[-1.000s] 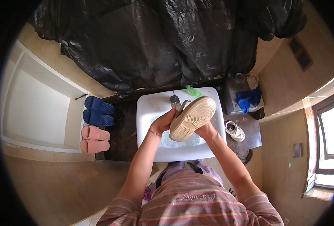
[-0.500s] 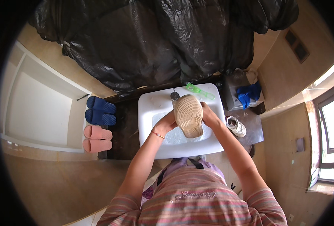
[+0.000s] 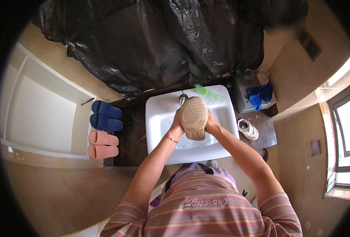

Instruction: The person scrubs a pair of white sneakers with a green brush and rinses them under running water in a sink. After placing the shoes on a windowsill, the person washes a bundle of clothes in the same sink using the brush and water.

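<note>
- One white, box-like recess (image 3: 44,110) fills the far left of the room.
- Pink slides (image 3: 103,145) and navy slides (image 3: 106,115) lie in pairs at the left end of the dark counter (image 3: 132,140).
- Black plastic sheeting (image 3: 147,47) hangs across the back.
- The left hand (image 3: 177,126) grips the left side of the beige-soled sneaker (image 3: 194,118), fingers largely hidden.
- The beige-soled sneaker is held over the white washbasin (image 3: 154,128), sole up, above water (image 3: 188,144). It looks light, with a stiff, ridged sole and probably a softer upper; if wet, it may slip, so both sidewalls seem the surest hold.
- The right hand (image 3: 211,123) clasps its opposite side.
- A green plastic brush (image 3: 209,93) rests on the washbasin's back rim.
- Another white sneaker (image 3: 248,129) sits near a blue cloth (image 3: 260,96) draped over a grey box (image 3: 243,103).
- A bright window (image 3: 347,128) stands far right.
</note>
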A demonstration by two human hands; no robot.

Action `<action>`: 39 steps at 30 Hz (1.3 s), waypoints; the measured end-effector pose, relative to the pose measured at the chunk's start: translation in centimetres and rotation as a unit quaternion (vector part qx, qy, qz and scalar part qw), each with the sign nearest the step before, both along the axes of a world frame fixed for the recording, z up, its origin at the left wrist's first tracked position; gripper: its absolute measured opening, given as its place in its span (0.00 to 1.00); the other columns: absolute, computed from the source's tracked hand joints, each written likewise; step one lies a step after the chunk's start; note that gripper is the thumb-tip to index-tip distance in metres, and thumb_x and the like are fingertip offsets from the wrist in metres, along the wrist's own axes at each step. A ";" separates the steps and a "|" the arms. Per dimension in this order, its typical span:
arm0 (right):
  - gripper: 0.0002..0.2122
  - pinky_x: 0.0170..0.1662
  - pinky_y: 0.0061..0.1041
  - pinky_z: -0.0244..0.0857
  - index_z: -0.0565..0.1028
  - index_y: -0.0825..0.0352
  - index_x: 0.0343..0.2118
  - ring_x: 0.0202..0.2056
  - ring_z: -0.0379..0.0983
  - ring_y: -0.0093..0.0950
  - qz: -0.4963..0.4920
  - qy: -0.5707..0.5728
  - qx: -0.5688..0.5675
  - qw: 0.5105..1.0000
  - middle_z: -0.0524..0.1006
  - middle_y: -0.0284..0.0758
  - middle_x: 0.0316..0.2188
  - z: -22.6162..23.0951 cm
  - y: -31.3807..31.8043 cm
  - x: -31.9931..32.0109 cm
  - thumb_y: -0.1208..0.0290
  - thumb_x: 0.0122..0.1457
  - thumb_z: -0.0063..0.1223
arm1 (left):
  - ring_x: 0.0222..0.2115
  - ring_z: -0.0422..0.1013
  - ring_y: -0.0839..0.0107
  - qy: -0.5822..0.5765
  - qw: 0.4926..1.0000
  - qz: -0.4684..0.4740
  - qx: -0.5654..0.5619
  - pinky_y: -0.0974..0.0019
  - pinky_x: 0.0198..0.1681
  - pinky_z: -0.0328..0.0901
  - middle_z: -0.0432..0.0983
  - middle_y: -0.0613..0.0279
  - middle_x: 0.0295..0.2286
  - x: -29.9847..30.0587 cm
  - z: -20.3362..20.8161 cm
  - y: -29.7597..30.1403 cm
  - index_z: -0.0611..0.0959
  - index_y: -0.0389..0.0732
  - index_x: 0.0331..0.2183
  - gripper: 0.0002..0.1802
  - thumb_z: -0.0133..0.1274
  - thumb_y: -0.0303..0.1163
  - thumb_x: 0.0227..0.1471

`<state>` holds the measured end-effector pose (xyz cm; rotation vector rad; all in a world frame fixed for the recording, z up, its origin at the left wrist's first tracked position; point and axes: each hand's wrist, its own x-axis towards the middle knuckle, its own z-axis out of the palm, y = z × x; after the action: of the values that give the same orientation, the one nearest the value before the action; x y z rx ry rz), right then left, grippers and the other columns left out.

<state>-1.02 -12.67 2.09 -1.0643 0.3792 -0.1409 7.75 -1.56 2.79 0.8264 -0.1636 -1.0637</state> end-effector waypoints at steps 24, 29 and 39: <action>0.22 0.39 0.28 0.74 0.70 0.74 0.48 0.37 0.76 0.26 0.155 0.107 0.033 0.982 0.76 0.39 0.40 1.0 -0.8 -0.9 0.65 0.53 0.58 | 0.37 0.74 0.73 -0.108 0.983 -0.087 0.123 0.69 0.41 0.72 0.75 0.61 0.40 0.2 -0.1 2.3 0.75 0.38 0.46 0.18 0.47 0.39 0.58; 0.25 0.44 0.27 0.69 0.69 0.70 0.49 0.41 0.72 0.24 0.114 -0.046 -0.070 0.990 0.75 0.37 0.42 -2.6 0.1 -0.6 0.70 0.48 0.63 | 0.37 0.74 0.75 -0.108 0.983 -0.084 0.121 0.70 0.40 0.71 0.76 0.63 0.38 1.2 -2.7 2.8 0.75 0.37 0.45 0.17 0.45 0.37 0.59; 0.26 0.44 0.26 0.70 0.71 0.68 0.46 0.40 0.73 0.23 0.071 -0.089 -0.080 0.990 0.77 0.37 0.40 -7.4 0.7 -0.1 0.72 0.41 0.67 | 0.26 0.74 0.73 -0.043 0.990 0.031 0.128 0.69 0.27 0.71 0.77 0.60 0.29 -0.6 -3.9 2.1 0.79 0.29 0.35 0.12 0.47 0.30 0.55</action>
<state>-1.11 -11.98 -5.33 -1.2236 0.1312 -0.1396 7.15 0.50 -1.10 1.1042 -0.0737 -1.0028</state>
